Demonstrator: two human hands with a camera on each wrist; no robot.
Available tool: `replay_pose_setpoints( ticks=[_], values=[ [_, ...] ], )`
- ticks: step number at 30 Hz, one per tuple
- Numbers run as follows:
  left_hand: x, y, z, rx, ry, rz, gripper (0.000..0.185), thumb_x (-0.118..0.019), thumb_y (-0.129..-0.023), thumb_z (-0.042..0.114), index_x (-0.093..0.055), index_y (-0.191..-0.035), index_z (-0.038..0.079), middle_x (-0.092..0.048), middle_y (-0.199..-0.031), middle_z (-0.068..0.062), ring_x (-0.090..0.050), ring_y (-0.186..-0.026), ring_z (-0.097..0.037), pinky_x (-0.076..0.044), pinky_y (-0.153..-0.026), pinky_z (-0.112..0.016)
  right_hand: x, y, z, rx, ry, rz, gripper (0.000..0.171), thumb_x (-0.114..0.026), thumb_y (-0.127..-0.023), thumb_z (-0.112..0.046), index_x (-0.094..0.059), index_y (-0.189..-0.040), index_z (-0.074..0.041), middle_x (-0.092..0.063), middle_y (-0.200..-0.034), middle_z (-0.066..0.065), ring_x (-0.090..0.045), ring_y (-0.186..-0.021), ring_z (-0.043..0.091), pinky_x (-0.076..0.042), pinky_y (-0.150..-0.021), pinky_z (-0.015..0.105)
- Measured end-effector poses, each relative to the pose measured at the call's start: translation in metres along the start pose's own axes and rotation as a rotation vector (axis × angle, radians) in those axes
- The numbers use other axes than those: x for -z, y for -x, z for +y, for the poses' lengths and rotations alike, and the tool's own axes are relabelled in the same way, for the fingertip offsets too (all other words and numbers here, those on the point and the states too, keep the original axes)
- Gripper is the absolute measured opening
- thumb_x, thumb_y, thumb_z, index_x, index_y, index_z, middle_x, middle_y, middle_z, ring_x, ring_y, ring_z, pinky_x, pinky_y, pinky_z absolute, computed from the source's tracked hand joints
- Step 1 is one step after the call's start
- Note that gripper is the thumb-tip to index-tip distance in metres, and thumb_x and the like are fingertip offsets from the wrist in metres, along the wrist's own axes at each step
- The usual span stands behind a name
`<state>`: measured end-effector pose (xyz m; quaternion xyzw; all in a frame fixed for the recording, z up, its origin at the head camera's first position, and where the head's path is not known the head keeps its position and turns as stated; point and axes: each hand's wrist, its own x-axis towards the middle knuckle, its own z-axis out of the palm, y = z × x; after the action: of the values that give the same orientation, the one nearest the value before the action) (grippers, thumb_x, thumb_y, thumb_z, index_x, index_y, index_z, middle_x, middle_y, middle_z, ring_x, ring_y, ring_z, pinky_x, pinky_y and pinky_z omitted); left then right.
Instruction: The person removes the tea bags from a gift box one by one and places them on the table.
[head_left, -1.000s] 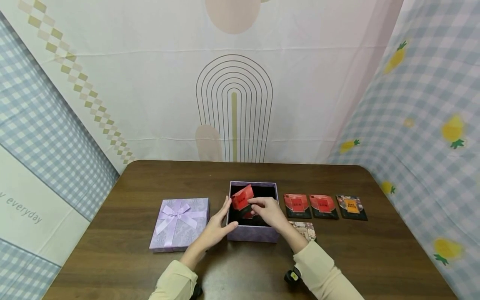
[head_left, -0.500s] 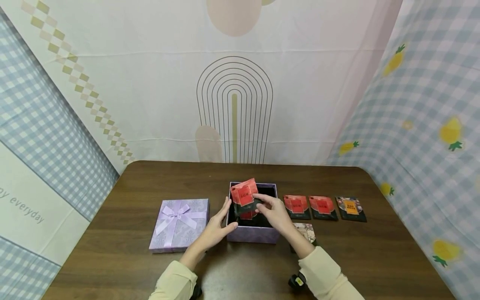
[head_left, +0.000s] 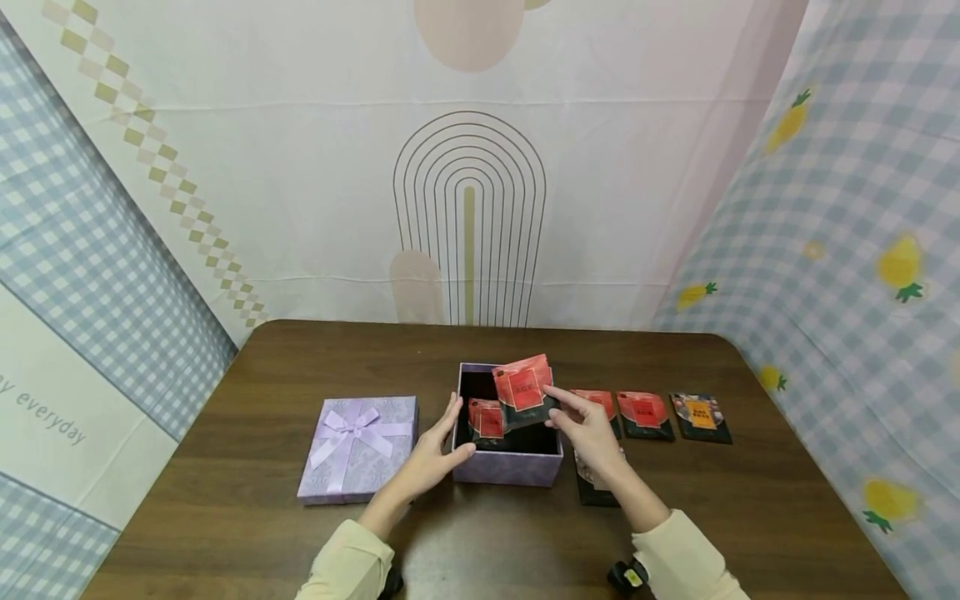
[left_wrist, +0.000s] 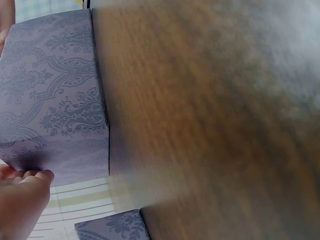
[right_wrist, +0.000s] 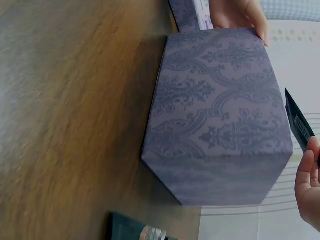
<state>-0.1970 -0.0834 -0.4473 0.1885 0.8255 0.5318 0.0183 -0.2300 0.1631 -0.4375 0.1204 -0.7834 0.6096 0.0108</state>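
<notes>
Spanning dark wood table [head_left: 240,467], patterned fabric backdrops [head_left: 300,208] all around

Pale cream long sleeves [head_left: 348,565]; black wrist-worn device [head_left: 626,575].

One box [head_left: 507,469] and one lid [head_left: 358,447] sit on the table [head_left: 225,517]. Six packets show: one held [head_left: 525,390], one in the box [head_left: 488,419], four on the table. Two hands show.

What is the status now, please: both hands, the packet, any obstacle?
Left hand steadies open purple box. Right hand pinches red packet above box. One packet inside. Nothing in the way.
</notes>
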Motion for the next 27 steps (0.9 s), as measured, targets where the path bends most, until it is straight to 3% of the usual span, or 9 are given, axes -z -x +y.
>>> replay_pose_setpoints(
  ticks=[5,12,19,22,27],
  values=[
    [-0.001,-0.001,-0.002,-0.007,0.009,0.007,0.068,-0.059,-0.085,0.003,-0.021,-0.140,-0.009,-0.010,-0.147,-0.023,-0.017,-0.134,-0.034,-0.015,-0.108,-0.048,0.010,0.007,0.000,-0.017,0.031,0.026,0.037,-0.054,-0.088,0.001,-0.053,-0.125,0.002,-0.059,-0.102,0.022,-0.063,-0.074,0.007,-0.049,-0.064,0.018],
    [-0.009,-0.008,-0.034,-0.040,-0.009,0.043,0.070,-0.062,-0.084,0.004,-0.024,-0.142,-0.003,-0.012,-0.149,-0.019,-0.018,-0.135,-0.030,-0.017,-0.108,-0.047,0.022,0.015,0.004,-0.033,-0.007,0.051,0.038,-0.054,-0.089,0.000,-0.051,-0.127,0.003,-0.050,-0.128,0.023,-0.065,-0.078,0.009,-0.050,-0.072,0.018],
    [-0.010,-0.010,-0.044,-0.055,0.019,0.040,0.072,-0.063,-0.084,0.009,-0.023,-0.143,-0.001,-0.011,-0.149,-0.017,-0.016,-0.136,-0.028,-0.015,-0.109,-0.045,0.033,0.024,0.007,-0.043,-0.042,0.087,0.038,-0.054,-0.089,0.000,-0.051,-0.127,0.004,-0.051,-0.124,0.023,-0.064,-0.077,0.007,-0.051,-0.073,0.020],
    [-0.010,-0.010,-0.044,-0.056,0.017,0.040,0.072,-0.063,-0.084,0.009,-0.023,-0.143,-0.002,-0.011,-0.149,-0.018,-0.017,-0.136,-0.030,-0.015,-0.108,-0.047,0.037,0.028,0.008,-0.050,-0.042,0.102,0.039,-0.055,-0.089,-0.002,-0.051,-0.127,0.004,-0.055,-0.120,0.016,-0.064,-0.077,0.006,-0.051,-0.073,0.019],
    [-0.010,-0.010,-0.044,-0.046,0.013,0.037,0.072,-0.062,-0.084,0.009,-0.023,-0.143,-0.002,-0.012,-0.149,-0.019,-0.017,-0.135,-0.030,-0.016,-0.108,-0.047,0.043,0.034,0.010,-0.043,-0.059,0.125,0.040,-0.055,-0.089,-0.001,-0.049,-0.127,0.008,-0.061,-0.102,-0.011,-0.064,-0.075,0.006,-0.051,-0.070,0.019]
  ],
)
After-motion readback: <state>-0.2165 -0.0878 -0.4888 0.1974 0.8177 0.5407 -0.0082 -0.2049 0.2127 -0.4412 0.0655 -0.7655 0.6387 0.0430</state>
